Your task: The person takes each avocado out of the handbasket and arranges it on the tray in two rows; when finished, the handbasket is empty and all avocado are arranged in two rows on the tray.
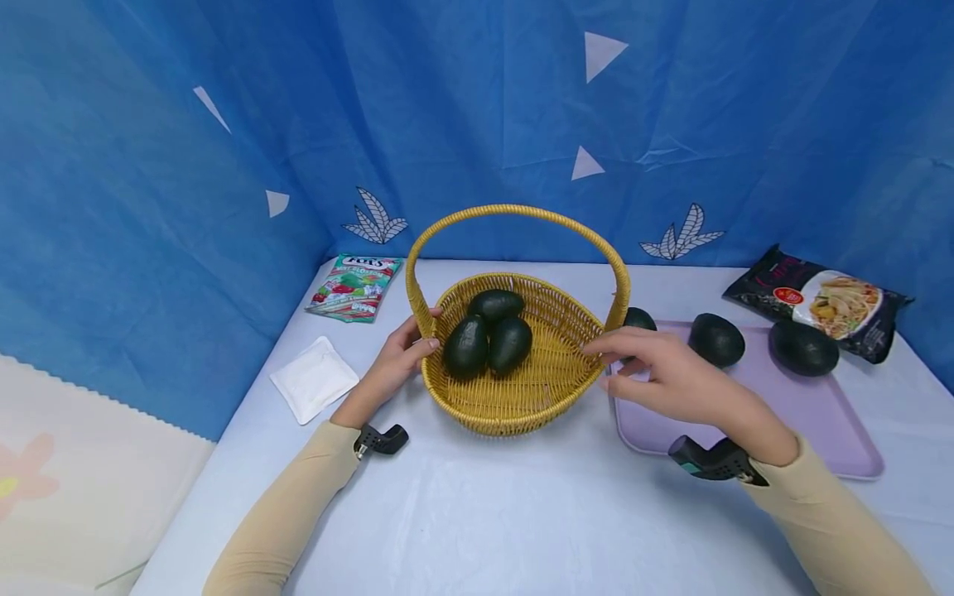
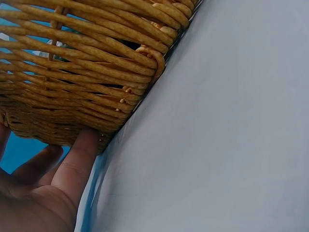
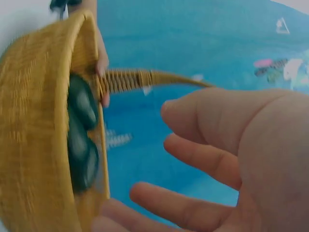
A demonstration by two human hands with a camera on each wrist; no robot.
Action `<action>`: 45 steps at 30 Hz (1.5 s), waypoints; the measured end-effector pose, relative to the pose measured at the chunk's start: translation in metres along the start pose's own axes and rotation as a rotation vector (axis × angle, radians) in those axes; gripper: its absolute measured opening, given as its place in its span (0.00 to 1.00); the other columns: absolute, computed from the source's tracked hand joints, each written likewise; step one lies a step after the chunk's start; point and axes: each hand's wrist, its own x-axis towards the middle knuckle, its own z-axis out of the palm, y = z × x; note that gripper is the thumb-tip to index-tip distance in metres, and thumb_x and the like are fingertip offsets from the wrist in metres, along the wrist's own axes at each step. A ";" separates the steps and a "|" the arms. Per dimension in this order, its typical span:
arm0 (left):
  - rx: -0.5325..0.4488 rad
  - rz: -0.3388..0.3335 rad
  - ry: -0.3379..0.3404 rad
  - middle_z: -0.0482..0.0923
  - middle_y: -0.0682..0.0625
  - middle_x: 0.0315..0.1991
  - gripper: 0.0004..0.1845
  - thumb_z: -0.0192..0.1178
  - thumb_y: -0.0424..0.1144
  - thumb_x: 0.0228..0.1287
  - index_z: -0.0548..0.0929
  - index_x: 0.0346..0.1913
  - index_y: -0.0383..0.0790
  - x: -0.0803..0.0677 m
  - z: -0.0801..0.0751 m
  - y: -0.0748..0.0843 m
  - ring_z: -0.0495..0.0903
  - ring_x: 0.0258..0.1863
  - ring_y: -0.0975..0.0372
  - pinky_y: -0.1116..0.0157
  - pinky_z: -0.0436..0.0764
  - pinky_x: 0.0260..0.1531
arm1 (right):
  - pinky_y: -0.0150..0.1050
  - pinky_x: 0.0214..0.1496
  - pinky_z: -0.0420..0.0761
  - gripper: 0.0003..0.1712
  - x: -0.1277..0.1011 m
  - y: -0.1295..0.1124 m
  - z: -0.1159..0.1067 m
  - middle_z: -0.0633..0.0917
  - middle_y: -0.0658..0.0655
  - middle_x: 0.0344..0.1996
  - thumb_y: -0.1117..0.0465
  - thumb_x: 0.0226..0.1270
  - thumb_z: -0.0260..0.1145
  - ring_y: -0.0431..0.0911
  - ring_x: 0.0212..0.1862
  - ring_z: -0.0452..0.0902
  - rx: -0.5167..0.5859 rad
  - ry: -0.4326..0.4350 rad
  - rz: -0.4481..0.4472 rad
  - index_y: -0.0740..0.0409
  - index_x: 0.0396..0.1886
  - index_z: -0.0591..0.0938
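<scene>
A yellow wicker basket (image 1: 514, 418) with a tall arched handle stands mid-table, three dark green avocados (image 1: 510, 346) grouped in its left half. At its left side, my left hand (image 1: 395, 362) holds the rim by the handle's foot, thumb on top. The left wrist view has that hand's fingers (image 2: 79, 166) against the woven wall. My right hand (image 1: 667, 377) hovers at the basket's right rim, fingers apart and nothing between them, as the right wrist view also shows. Beneath and behind it lies a lilac tray (image 1: 857, 447) bearing more avocados (image 1: 803, 348), one partly hidden by the right hand.
A black noodle packet (image 1: 842, 302) lies behind the tray at the back right. To the left are a green Fox's candy bag (image 1: 354, 287) and a flat white packet (image 1: 315, 379). A blue cloth (image 1: 477, 124) hangs along the table's back and left sides.
</scene>
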 end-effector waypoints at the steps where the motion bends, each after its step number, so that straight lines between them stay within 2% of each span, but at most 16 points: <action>1: 0.003 0.003 -0.001 0.64 0.39 0.76 0.30 0.54 0.37 0.74 0.64 0.77 0.48 0.000 0.000 0.000 0.71 0.66 0.48 0.68 0.85 0.47 | 0.40 0.48 0.87 0.23 0.005 -0.002 0.005 0.86 0.52 0.56 0.62 0.68 0.69 0.47 0.50 0.83 0.006 -0.007 -0.001 0.55 0.62 0.82; 4: 0.006 0.004 0.003 0.64 0.39 0.76 0.30 0.54 0.37 0.74 0.64 0.77 0.48 0.001 0.000 -0.001 0.71 0.66 0.49 0.68 0.85 0.48 | 0.43 0.48 0.87 0.24 0.020 -0.006 0.018 0.86 0.53 0.55 0.61 0.67 0.70 0.47 0.50 0.83 0.025 -0.013 0.000 0.55 0.62 0.82; 10: -0.005 0.004 0.001 0.65 0.39 0.75 0.30 0.55 0.37 0.74 0.64 0.77 0.47 0.002 0.000 -0.004 0.71 0.66 0.49 0.70 0.85 0.46 | 0.50 0.50 0.87 0.26 0.048 -0.008 0.037 0.85 0.58 0.56 0.59 0.66 0.70 0.55 0.53 0.83 0.053 -0.011 0.045 0.55 0.64 0.81; 15: -0.009 0.003 -0.002 0.65 0.38 0.75 0.30 0.55 0.37 0.74 0.64 0.77 0.47 0.002 -0.001 -0.004 0.71 0.66 0.48 0.70 0.85 0.46 | 0.50 0.49 0.85 0.31 0.068 -0.008 0.047 0.82 0.63 0.62 0.54 0.67 0.69 0.55 0.51 0.83 0.045 -0.042 0.113 0.56 0.69 0.77; 20: -0.001 0.008 0.000 0.65 0.38 0.75 0.30 0.55 0.37 0.74 0.64 0.77 0.47 0.001 -0.002 -0.002 0.71 0.66 0.48 0.69 0.85 0.46 | 0.51 0.50 0.82 0.35 0.085 -0.004 0.054 0.80 0.63 0.64 0.51 0.68 0.68 0.53 0.46 0.82 0.038 -0.102 0.189 0.57 0.72 0.73; 24: 0.006 0.008 0.007 0.65 0.37 0.75 0.30 0.55 0.37 0.74 0.64 0.77 0.47 0.001 -0.002 -0.002 0.72 0.65 0.49 0.70 0.85 0.45 | 0.56 0.60 0.80 0.39 0.096 0.001 0.062 0.77 0.63 0.69 0.49 0.69 0.67 0.56 0.56 0.81 0.060 -0.159 0.237 0.56 0.76 0.69; 27: 0.009 0.009 0.008 0.66 0.37 0.74 0.30 0.55 0.37 0.74 0.65 0.77 0.46 0.001 -0.002 -0.003 0.72 0.65 0.49 0.70 0.85 0.45 | 0.57 0.66 0.77 0.41 0.101 0.006 0.069 0.74 0.63 0.72 0.48 0.69 0.66 0.58 0.68 0.75 0.069 -0.190 0.234 0.54 0.78 0.66; 30: 0.007 0.007 0.002 0.65 0.37 0.75 0.31 0.55 0.37 0.74 0.64 0.77 0.47 0.001 -0.002 -0.004 0.71 0.66 0.48 0.69 0.85 0.47 | 0.52 0.59 0.81 0.42 0.104 0.009 0.073 0.76 0.64 0.70 0.49 0.69 0.67 0.56 0.60 0.80 0.081 -0.217 0.224 0.51 0.80 0.63; 32: 0.000 -0.001 0.003 0.65 0.38 0.75 0.30 0.55 0.38 0.74 0.65 0.77 0.48 0.001 -0.001 -0.005 0.71 0.67 0.47 0.67 0.86 0.47 | 0.47 0.49 0.81 0.43 0.104 0.010 0.074 0.78 0.64 0.67 0.50 0.70 0.67 0.52 0.48 0.83 0.093 -0.229 0.219 0.50 0.80 0.62; 34: -0.003 -0.001 0.000 0.65 0.39 0.75 0.30 0.55 0.38 0.74 0.64 0.77 0.48 0.001 -0.002 -0.005 0.71 0.68 0.46 0.67 0.86 0.48 | 0.43 0.41 0.78 0.42 0.104 0.011 0.075 0.80 0.64 0.64 0.50 0.70 0.68 0.48 0.37 0.81 0.120 -0.237 0.219 0.49 0.80 0.63; 37: 0.000 0.001 0.000 0.65 0.40 0.75 0.30 0.55 0.38 0.74 0.65 0.77 0.48 0.001 -0.002 -0.005 0.70 0.67 0.46 0.69 0.85 0.47 | 0.39 0.37 0.76 0.39 0.104 0.010 0.074 0.80 0.63 0.62 0.51 0.70 0.68 0.44 0.32 0.77 0.147 -0.237 0.203 0.50 0.78 0.66; 40: 0.004 0.008 0.003 0.65 0.40 0.75 0.30 0.55 0.38 0.74 0.65 0.77 0.48 0.002 -0.002 -0.005 0.70 0.67 0.47 0.71 0.84 0.47 | 0.39 0.38 0.76 0.35 0.104 0.011 0.075 0.80 0.61 0.62 0.52 0.69 0.68 0.43 0.32 0.76 0.148 -0.239 0.176 0.50 0.74 0.71; 43: 0.002 0.011 0.004 0.65 0.39 0.75 0.30 0.55 0.37 0.74 0.65 0.77 0.47 0.002 -0.002 -0.004 0.71 0.67 0.48 0.71 0.84 0.47 | 0.41 0.43 0.77 0.31 0.103 0.011 0.076 0.79 0.60 0.64 0.53 0.69 0.68 0.47 0.38 0.76 0.127 -0.247 0.140 0.50 0.70 0.74; 45: 0.000 0.013 0.004 0.65 0.38 0.75 0.30 0.55 0.37 0.73 0.65 0.77 0.46 0.002 -0.001 -0.004 0.71 0.66 0.48 0.71 0.84 0.47 | 0.43 0.48 0.78 0.29 0.102 0.011 0.076 0.77 0.60 0.66 0.54 0.70 0.68 0.48 0.46 0.77 0.115 -0.252 0.119 0.50 0.69 0.75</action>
